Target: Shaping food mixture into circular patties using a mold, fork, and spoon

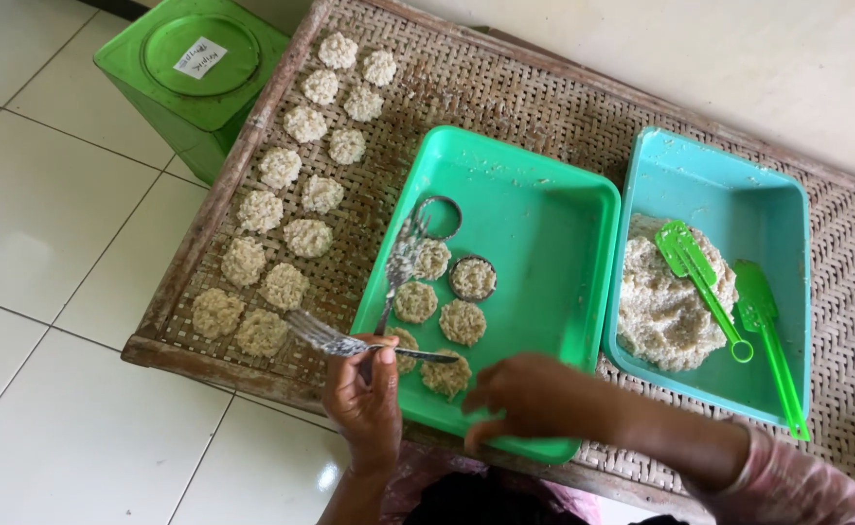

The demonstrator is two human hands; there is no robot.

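Left hand (367, 401) grips two forks (350, 342) level over green tray (544, 233); right hand (534, 397), fingers loosely spread and empty, hovers beside rice patties (463, 321) to lift them.

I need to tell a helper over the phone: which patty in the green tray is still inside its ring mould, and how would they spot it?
Find the green tray in the middle of the woven bamboo rack, left of the blue tray. Among the rice patties at its near-left end, take the filled ring mould. It alone has a dark metal band round it; the other ring behind it is empty.
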